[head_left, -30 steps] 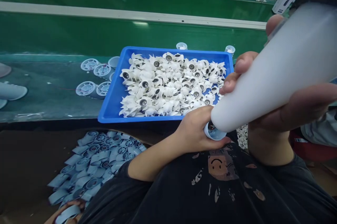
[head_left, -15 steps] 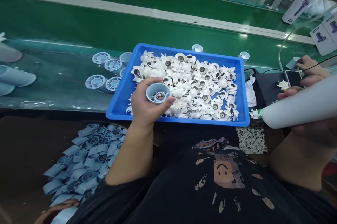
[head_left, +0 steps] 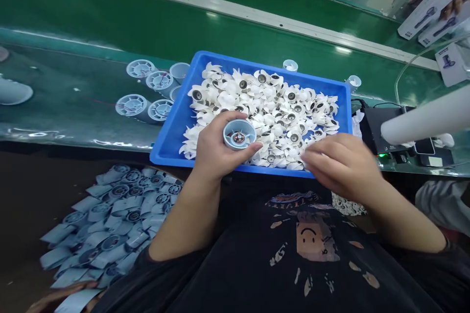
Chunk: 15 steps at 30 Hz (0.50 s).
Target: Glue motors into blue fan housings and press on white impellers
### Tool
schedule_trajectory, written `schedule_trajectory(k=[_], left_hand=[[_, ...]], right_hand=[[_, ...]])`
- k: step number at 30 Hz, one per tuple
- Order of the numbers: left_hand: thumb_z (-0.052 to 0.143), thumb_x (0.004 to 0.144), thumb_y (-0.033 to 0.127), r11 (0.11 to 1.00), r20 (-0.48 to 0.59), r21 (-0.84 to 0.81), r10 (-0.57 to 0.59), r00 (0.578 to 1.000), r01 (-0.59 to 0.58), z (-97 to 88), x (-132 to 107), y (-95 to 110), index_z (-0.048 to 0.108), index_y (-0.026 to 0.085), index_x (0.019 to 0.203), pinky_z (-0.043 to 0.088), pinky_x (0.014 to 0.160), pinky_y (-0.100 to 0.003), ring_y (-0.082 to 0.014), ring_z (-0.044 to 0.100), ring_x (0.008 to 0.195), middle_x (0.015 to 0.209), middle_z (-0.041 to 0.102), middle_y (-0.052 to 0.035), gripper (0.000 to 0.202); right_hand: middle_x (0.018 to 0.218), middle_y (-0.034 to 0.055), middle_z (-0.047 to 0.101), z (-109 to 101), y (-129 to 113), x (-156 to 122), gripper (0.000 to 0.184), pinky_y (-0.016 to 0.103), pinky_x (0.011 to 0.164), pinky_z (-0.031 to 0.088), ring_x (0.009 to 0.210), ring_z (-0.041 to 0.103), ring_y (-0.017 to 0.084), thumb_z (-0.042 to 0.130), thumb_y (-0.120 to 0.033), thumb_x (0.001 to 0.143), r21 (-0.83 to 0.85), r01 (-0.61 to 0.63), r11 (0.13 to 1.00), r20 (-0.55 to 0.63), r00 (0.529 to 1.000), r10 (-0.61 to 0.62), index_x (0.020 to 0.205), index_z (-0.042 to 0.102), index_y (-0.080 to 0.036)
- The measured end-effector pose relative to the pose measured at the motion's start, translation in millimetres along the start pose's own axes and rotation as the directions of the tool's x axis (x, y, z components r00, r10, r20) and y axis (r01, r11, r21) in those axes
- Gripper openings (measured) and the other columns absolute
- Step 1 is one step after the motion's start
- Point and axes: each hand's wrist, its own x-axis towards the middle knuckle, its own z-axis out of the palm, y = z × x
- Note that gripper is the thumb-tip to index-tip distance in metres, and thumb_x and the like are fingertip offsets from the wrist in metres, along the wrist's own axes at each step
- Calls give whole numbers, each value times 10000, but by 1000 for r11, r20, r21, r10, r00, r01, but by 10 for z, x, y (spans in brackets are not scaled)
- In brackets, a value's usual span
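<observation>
My left hand (head_left: pixel 223 149) is wrapped round a light-blue fan housing (head_left: pixel 251 137), its open end facing up and a copper-coloured motor visible inside. It is above the left front of a blue tray (head_left: pixel 158 156). White fan impellers (head_left: pixel 268 102), several with dark hub rings, are heaped in the tray. Over the tray's right front edge, my right hand (head_left: pixel 341 163) has its fingers bent and pressed together at the impellers. What sits between those fingertips is hidden and slightly blurred.
Several blue housings (head_left: pixel 132 105) stand left of the tray; many more lie piled (head_left: pixel 121 220) below. A white tube (head_left: pixel 433 118) slants in from the right above a black box (head_left: pixel 374 124). Printed boxes (head_left: pixel 422 14) stand at back right. Another person's hand shows bottom left.
My right hand has come from behind the white tube leftward to the tray's front. My left hand still holds the housing. The view has shifted, and a hand holding a housing at right is gone.
</observation>
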Motion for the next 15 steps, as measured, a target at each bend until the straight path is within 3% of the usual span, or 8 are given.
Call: schedule_trajectory(k=[3,5,11,15], left_hand=[[732,670,626,1000,39,12,-17,999,17,2,6,11,627,199,1041,538,716,-307,-204,658,779,926,698,-33,575],[731,676,612,999,85,14,-44,995,43,5,9,22,628,206,1042,540,735,-318,-213,657,791,942,699,-36,557],[753,667,570,996,112,-8,-93,989,94,22,29,31,605,213,1015,532,744,-332,-209,640,775,906,673,-26,520],[780,642,551,993,-50,-97,-72,996,67,57,39,-84,524,224,1032,519,680,-297,-175,620,749,913,607,-7,570]], right_hand=[[1076,69,678,206,6,331,182,339,756,419,935,621,241,544,-106,942,-163,112,980,349,936,-49,1027,676,-199],[1015,72,674,278,30,471,171,317,705,398,873,624,226,557,-67,921,-163,131,978,418,907,-52,962,679,-179],[937,108,660,382,12,577,207,316,657,363,820,623,245,534,-24,881,-118,42,992,410,912,11,973,669,-151],[867,114,646,386,-19,553,196,331,688,379,788,615,246,539,27,801,28,-120,992,307,946,106,845,652,-126]])
